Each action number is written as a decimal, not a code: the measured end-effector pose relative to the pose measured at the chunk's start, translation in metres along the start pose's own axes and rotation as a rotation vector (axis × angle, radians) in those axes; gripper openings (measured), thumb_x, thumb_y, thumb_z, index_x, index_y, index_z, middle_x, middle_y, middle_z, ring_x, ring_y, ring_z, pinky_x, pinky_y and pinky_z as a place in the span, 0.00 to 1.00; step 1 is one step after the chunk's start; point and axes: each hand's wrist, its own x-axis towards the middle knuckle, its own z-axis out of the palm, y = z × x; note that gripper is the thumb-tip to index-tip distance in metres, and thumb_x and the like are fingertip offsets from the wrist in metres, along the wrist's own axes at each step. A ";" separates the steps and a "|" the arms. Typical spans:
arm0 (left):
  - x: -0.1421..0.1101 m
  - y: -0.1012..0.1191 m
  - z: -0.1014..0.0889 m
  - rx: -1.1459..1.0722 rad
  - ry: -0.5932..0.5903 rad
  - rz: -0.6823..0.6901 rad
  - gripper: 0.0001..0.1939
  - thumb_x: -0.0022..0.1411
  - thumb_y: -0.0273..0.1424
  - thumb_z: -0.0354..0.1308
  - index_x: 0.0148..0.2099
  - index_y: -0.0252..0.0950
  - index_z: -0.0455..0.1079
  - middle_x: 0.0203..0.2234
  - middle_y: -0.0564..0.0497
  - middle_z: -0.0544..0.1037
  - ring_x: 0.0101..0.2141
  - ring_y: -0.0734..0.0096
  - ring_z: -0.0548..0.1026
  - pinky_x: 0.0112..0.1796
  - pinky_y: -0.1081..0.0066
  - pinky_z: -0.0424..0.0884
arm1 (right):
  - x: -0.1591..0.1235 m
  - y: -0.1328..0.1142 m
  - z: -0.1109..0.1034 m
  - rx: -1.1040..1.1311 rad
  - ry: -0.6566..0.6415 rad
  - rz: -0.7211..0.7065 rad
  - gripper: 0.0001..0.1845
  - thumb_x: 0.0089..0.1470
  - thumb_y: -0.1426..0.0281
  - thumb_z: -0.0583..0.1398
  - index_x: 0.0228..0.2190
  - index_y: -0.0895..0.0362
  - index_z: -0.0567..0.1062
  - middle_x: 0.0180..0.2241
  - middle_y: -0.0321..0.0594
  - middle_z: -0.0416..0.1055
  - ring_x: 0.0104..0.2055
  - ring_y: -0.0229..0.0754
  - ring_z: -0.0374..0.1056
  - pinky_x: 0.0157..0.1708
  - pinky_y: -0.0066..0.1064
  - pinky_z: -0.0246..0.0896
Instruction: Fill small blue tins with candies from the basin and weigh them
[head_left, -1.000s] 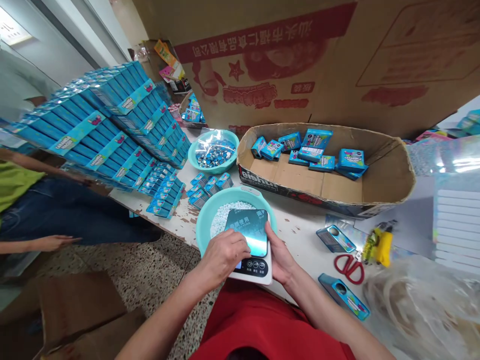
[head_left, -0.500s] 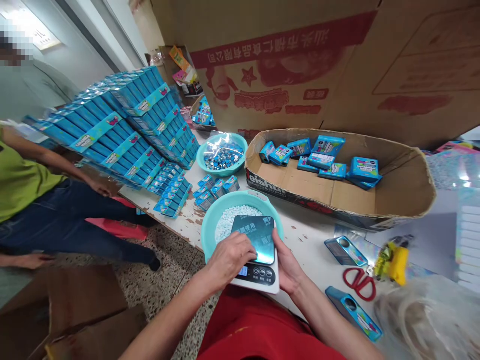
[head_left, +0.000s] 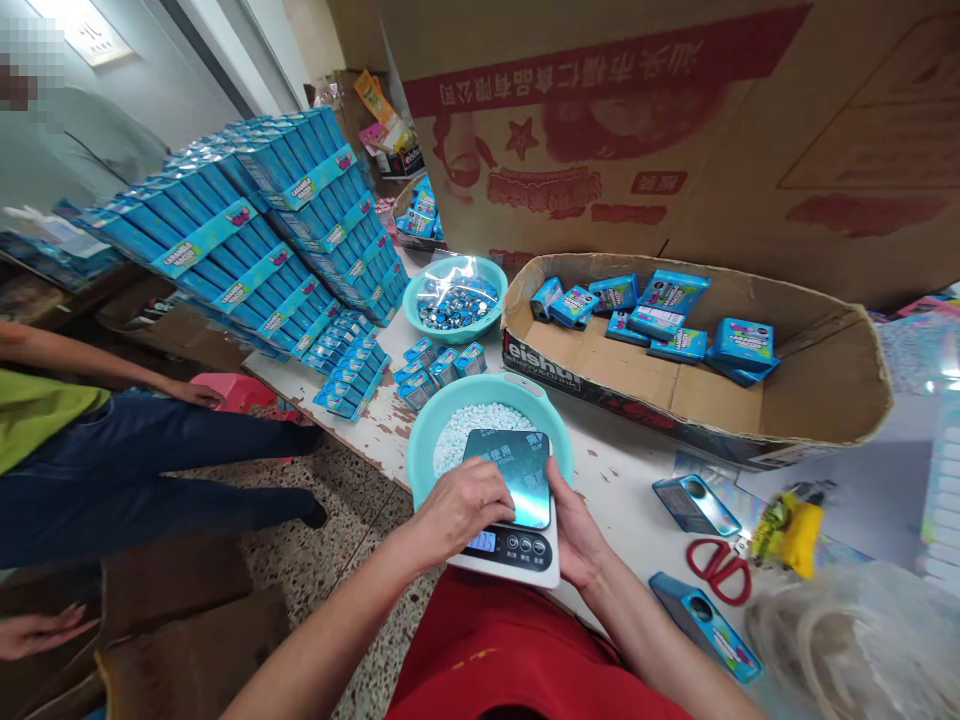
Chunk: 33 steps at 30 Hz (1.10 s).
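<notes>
A flat digital kitchen scale (head_left: 517, 555) with a shiny dark plate rests over the near part of a turquoise basin (head_left: 551, 405). White pellet-like candies (head_left: 466, 432) lie in that basin. My right hand (head_left: 574, 530) grips the scale along its right edge, thumb up by the plate. My left hand (head_left: 469, 508) lies on the plate's left side, fingers curled together and tips pressed down; anything within them is hidden. The lit display shows digits, partly covered at the left.
An open carton (head_left: 540, 372) holds several blue candy boxes. Beside it stand a second basin (head_left: 491, 330) of blue-and-silver pieces and stacked blue display packs (head_left: 285, 240). Red scissors (head_left: 718, 572) and loose tins (head_left: 705, 625) lie right. A person in jeans (head_left: 172, 460) stands left.
The view has shifted slightly, and digits now show more clearly on the scale's display. Both my hands keep their places on the scale. The person at the left has moved their hands.
</notes>
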 end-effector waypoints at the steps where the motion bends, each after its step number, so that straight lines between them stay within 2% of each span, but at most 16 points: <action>1: -0.001 -0.001 0.000 0.012 0.022 0.013 0.09 0.63 0.30 0.53 0.32 0.35 0.72 0.29 0.52 0.72 0.34 0.71 0.66 0.37 0.72 0.61 | 0.000 0.000 0.001 -0.005 0.001 0.001 0.26 0.53 0.53 0.58 0.45 0.60 0.72 0.42 0.47 0.74 0.47 0.50 0.68 0.53 0.47 0.56; 4: -0.005 -0.002 -0.005 0.059 0.118 -0.007 0.11 0.65 0.30 0.49 0.35 0.35 0.72 0.31 0.50 0.73 0.35 0.70 0.67 0.40 0.69 0.62 | -0.002 -0.002 0.002 -0.012 0.003 -0.003 0.26 0.55 0.53 0.56 0.46 0.60 0.72 0.43 0.46 0.74 0.49 0.49 0.67 0.55 0.46 0.53; 6: -0.010 -0.004 -0.010 0.078 0.155 -0.042 0.10 0.65 0.31 0.50 0.38 0.35 0.71 0.34 0.49 0.73 0.38 0.69 0.67 0.42 0.67 0.63 | -0.003 -0.004 0.003 -0.025 -0.007 0.004 0.28 0.56 0.52 0.54 0.47 0.60 0.71 0.45 0.47 0.73 0.51 0.49 0.66 0.57 0.46 0.51; 8: -0.017 -0.006 -0.016 0.083 0.148 -0.054 0.08 0.61 0.34 0.55 0.40 0.36 0.71 0.39 0.49 0.72 0.42 0.67 0.66 0.44 0.66 0.63 | -0.004 -0.005 0.003 -0.043 -0.019 0.018 0.30 0.56 0.50 0.52 0.49 0.60 0.69 0.47 0.47 0.72 0.53 0.50 0.64 0.58 0.48 0.48; 11: -0.024 -0.009 -0.019 0.081 0.115 -0.054 0.14 0.54 0.36 0.63 0.42 0.37 0.71 0.45 0.48 0.70 0.47 0.63 0.64 0.47 0.63 0.62 | -0.004 -0.006 0.003 -0.058 -0.016 0.021 0.32 0.57 0.48 0.50 0.52 0.59 0.67 0.50 0.48 0.69 0.55 0.51 0.62 0.59 0.49 0.46; 16: -0.025 -0.009 -0.017 0.006 0.074 -0.076 0.09 0.54 0.34 0.62 0.39 0.38 0.73 0.43 0.49 0.71 0.46 0.64 0.64 0.47 0.65 0.63 | -0.001 -0.006 -0.001 -0.072 0.010 0.044 0.32 0.57 0.48 0.48 0.52 0.58 0.67 0.52 0.48 0.67 0.56 0.51 0.60 0.60 0.51 0.43; 18: -0.026 -0.008 -0.014 -0.067 0.145 -0.122 0.10 0.55 0.34 0.62 0.41 0.40 0.73 0.45 0.49 0.70 0.48 0.63 0.64 0.49 0.63 0.62 | -0.001 -0.007 -0.004 -0.077 0.019 0.058 0.32 0.56 0.48 0.50 0.51 0.58 0.68 0.52 0.48 0.67 0.57 0.52 0.59 0.60 0.52 0.42; 21: -0.031 -0.007 -0.011 -0.328 0.439 -0.338 0.20 0.56 0.36 0.60 0.52 0.42 0.67 0.53 0.47 0.65 0.54 0.61 0.61 0.52 0.61 0.60 | -0.004 -0.010 -0.008 -0.085 0.048 0.043 0.31 0.48 0.48 0.58 0.46 0.57 0.72 0.50 0.47 0.69 0.57 0.54 0.59 0.59 0.53 0.43; 23: -0.035 -0.005 -0.009 -0.664 0.556 -0.508 0.27 0.57 0.38 0.58 0.58 0.42 0.60 0.55 0.45 0.63 0.55 0.61 0.61 0.50 0.62 0.62 | -0.007 -0.011 -0.010 -0.105 0.079 0.026 0.30 0.42 0.49 0.63 0.42 0.56 0.74 0.48 0.47 0.71 0.56 0.56 0.60 0.59 0.54 0.44; 25: -0.037 -0.001 -0.007 -1.038 0.507 -0.618 0.30 0.56 0.38 0.59 0.59 0.40 0.57 0.54 0.43 0.65 0.52 0.61 0.65 0.45 0.65 0.65 | -0.010 -0.012 -0.011 -0.135 0.106 0.009 0.29 0.38 0.49 0.65 0.39 0.55 0.76 0.45 0.46 0.73 0.55 0.57 0.61 0.58 0.55 0.45; 27: -0.038 0.005 -0.007 -1.293 0.408 -0.658 0.31 0.52 0.35 0.61 0.58 0.37 0.59 0.49 0.42 0.69 0.45 0.63 0.70 0.40 0.69 0.66 | -0.011 -0.013 -0.012 -0.163 0.123 0.003 0.29 0.36 0.48 0.66 0.36 0.55 0.77 0.42 0.46 0.75 0.54 0.57 0.62 0.58 0.55 0.46; 30: -0.035 0.014 -0.009 -1.419 0.363 -0.651 0.34 0.46 0.29 0.64 0.57 0.36 0.61 0.43 0.44 0.73 0.37 0.69 0.72 0.35 0.72 0.65 | -0.012 -0.012 -0.012 -0.180 0.150 -0.009 0.30 0.33 0.47 0.66 0.35 0.54 0.77 0.39 0.45 0.76 0.54 0.58 0.62 0.58 0.55 0.46; 33: -0.034 0.017 -0.009 -1.446 0.375 -0.629 0.37 0.43 0.24 0.65 0.57 0.37 0.61 0.44 0.45 0.73 0.40 0.69 0.71 0.38 0.72 0.65 | -0.011 -0.012 -0.013 -0.170 0.185 -0.017 0.29 0.32 0.47 0.66 0.33 0.54 0.78 0.38 0.46 0.77 0.54 0.59 0.62 0.57 0.56 0.46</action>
